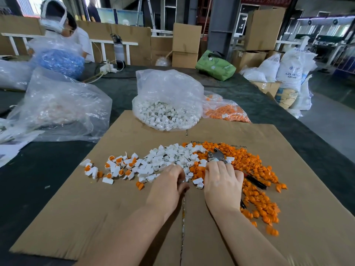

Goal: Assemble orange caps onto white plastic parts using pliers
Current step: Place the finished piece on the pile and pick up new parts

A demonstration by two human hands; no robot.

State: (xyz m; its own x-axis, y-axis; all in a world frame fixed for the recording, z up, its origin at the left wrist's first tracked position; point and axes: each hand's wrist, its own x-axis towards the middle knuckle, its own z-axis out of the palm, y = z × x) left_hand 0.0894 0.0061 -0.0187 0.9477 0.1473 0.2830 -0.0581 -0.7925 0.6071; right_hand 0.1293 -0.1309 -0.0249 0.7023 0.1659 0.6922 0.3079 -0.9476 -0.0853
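green bag (215, 65), cardboard boxes (185, 45), white sacks (290, 68)

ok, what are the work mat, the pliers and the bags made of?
Mat: flattened brown corrugated cardboard, matte, with a seam and printed text. Pliers: bare grey metal head with a dull shine; black handles, probably rubber or plastic coated. Bags: thin clear plastic film, glossy and crinkled, contents visible through it.

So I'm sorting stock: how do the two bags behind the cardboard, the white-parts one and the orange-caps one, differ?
The bag of white parts stands tall and open, its mouth gaping toward the camera; the bag of orange caps lies low and flatter. The white one rests partly on the cardboard; the orange one sits to its right, mostly on the dark table. Contents differ: white pieces against orange. Both are clear plastic.
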